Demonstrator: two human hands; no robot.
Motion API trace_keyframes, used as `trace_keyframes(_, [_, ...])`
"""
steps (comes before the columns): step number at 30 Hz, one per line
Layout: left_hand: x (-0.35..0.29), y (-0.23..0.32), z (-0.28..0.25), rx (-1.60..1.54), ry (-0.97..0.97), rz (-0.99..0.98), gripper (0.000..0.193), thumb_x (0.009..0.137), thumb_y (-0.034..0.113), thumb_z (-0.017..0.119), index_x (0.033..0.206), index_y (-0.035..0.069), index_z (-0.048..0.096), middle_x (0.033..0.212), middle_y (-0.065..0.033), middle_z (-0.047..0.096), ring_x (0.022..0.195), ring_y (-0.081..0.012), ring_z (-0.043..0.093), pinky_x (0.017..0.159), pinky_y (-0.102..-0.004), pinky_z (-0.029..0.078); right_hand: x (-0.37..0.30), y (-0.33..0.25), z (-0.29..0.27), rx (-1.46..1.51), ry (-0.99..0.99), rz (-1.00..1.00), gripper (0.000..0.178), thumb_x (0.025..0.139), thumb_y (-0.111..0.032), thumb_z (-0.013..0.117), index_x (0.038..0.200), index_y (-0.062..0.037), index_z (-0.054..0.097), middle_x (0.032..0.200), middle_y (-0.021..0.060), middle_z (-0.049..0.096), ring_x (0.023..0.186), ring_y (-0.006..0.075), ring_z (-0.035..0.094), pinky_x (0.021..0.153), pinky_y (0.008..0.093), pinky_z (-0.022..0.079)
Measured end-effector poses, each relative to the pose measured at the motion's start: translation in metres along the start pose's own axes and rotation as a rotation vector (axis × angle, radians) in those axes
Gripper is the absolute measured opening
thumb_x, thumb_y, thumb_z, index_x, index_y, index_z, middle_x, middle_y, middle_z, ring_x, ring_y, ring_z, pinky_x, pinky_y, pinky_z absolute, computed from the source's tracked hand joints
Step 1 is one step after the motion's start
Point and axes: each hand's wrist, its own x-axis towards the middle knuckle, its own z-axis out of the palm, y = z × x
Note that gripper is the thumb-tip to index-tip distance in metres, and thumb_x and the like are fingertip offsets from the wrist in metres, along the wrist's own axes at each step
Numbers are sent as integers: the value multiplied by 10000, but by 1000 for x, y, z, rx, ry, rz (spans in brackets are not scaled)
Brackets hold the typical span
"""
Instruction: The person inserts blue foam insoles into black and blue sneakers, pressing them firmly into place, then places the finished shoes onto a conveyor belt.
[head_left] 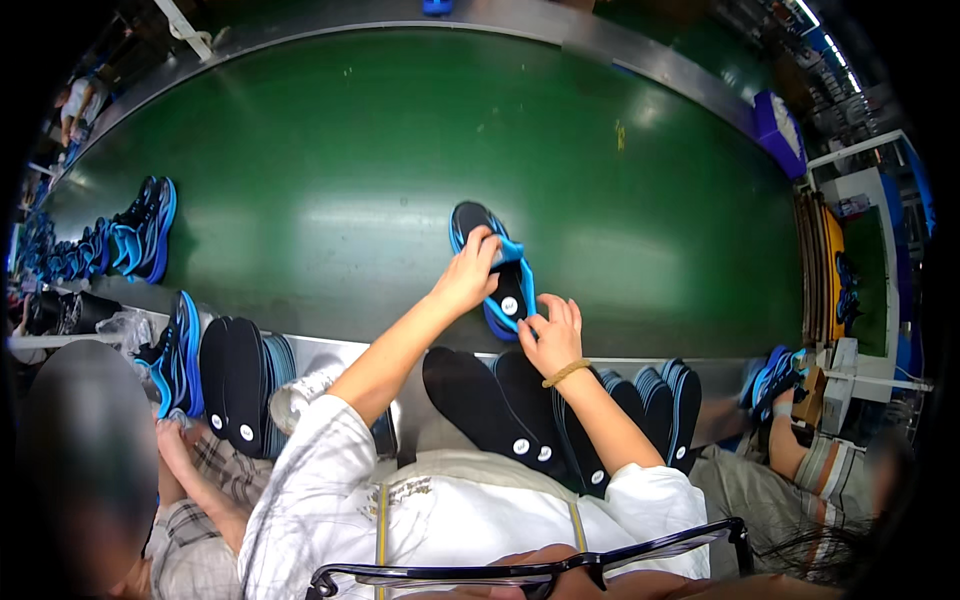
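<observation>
Under the fingers of the left hand (466,280): blue-and-black shoe (511,252), on green work surface (350,150), toe pointing away from the person. Left fingers bent, close together, touching the shoe at its tongue and left side of the opening; can't tell if thumb and fingers clamp on it. Right hand (553,335) at the heel end, thumb and index finger near each other at the collar edge, other fingers spread apart; can't tell if they pinch it. Between the two sets of fingers, inside the shoe: black insole (513,279) with round white sticker (509,306). Wristband (566,374), tan, rope-like, behind the right fingers.

Nearer the body than the right fingers: black insoles (465,395), overlapping, with more insole stacks (655,405) to their right. Well left of the left fingers, nearer the body: another insole stack (232,380), then a blue-and-black sneaker (180,350) beside a co-worker's hand (174,438). Farther left: pair of shoes (150,232). Far right, beyond the fingers: purple box (780,135).
</observation>
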Motion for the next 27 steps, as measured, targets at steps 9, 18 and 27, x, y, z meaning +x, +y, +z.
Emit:
trace_keyframes(9, [-20, 23, -15, 63, -74, -22, 407, 616, -28, 566, 962, 7, 354, 986, -169, 374, 745, -354, 505, 630, -396, 437, -46, -11, 16, 353, 13, 238, 173, 728, -157, 554, 817, -10, 578, 869, 166, 536, 748, 305, 529, 667, 350, 426])
trace_keyframes(18, [-19, 15, -16, 283, 128, 185, 259, 654, 48, 558, 894, 30, 462, 919, -128, 489, 578, -248, 522, 519, -314, 429, -53, -10, 28, 346, 90, 188, 153, 709, -101, 575, 831, -11, 558, 690, 126, 557, 606, 275, 538, 550, 337, 422])
trace_keyframes(27, [0, -14, -35, 77, 215, 10, 80, 706, 85, 575, 758, 47, 527, 917, -96, 558, 504, -153, 492, 457, -247, 399, -5, -28, -12, 313, -35, 177, 464, 727, -109, 541, 1146, -23, 362, 598, 79, 537, 558, 212, 547, 540, 300, 425])
